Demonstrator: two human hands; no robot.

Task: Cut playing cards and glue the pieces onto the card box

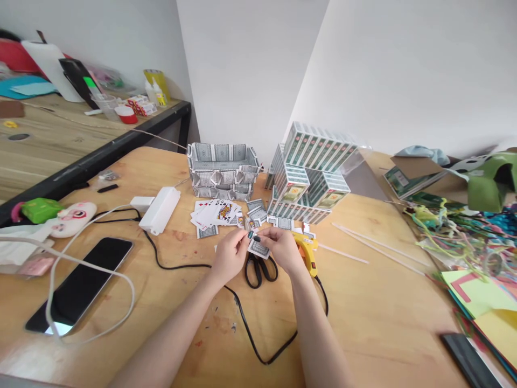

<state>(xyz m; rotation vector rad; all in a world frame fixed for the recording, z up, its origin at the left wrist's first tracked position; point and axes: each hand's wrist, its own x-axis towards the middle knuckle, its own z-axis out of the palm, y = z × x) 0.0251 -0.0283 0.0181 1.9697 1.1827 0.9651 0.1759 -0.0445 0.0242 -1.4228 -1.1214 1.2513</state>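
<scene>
Between my two hands is a playing card [258, 248] with a grey patterned back. My left hand [231, 254] pinches its left upper edge, and my right hand [283, 249] pinches it from the right. Black-handled scissors [253, 272] lie on the table just below the card, their blades hidden. Beside my right hand rests a yellow glue gun [308, 253], partly covered by it. Loose playing cards [214, 214], some face up, are spread beyond my hands. Behind them stands a box-like structure built of folded cards [224, 170].
Stacked card boxes [307, 172] stand at the back right. Clear glue sticks [379, 245] lie right of the glue gun. On the left are a phone [81, 285], a white power adapter [160, 210] and loops of cable. Coloured paper [480, 296] and tangled yarn sit at the right.
</scene>
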